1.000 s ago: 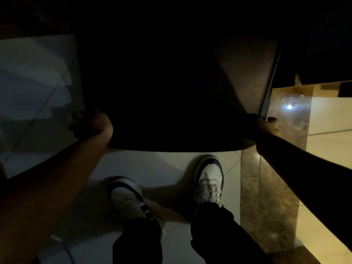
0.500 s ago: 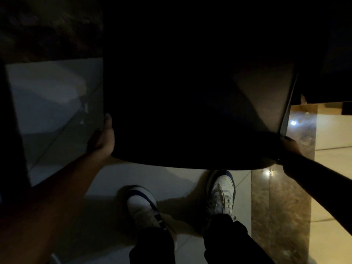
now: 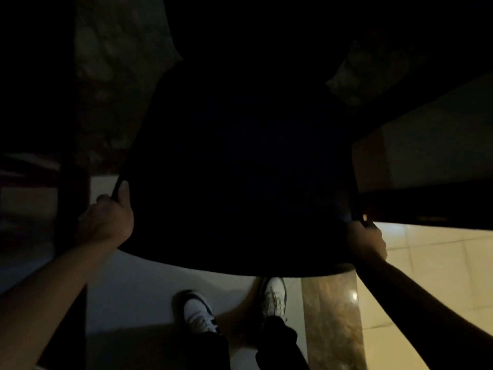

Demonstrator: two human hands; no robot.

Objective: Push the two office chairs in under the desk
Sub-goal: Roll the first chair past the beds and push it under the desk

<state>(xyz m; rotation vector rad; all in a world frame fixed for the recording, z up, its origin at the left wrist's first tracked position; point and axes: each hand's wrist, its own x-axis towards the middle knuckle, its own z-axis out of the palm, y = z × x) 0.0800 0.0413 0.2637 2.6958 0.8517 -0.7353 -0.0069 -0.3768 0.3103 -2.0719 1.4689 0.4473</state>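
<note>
Gripping the big black curved-back office chair [image 3: 240, 182] by its two side edges, we are mid-push on what looks like one of the two chairs. Our left hand [image 3: 106, 222] has its fingers and thumb wrapped round the left rim of the backrest; our right hand [image 3: 366, 243] clutches the right rim, though it is dark there and the finger detail is hard to read. The chair fills the centre of view, directly ahead of our white-and-navy sneakers [image 3: 197, 311], on the pale tiled floor [image 3: 138, 284]. A dark flat edge [image 3: 426, 209] at the right, just beside the chair, may be the desk, but we cannot tell for sure; the second chair is not visible. Next move, we judge: keep both grips, drive the backrest forward and straight so the seat slides under the top without clipping that edge. No containers show in this view, so there are no contents to report.
</note>
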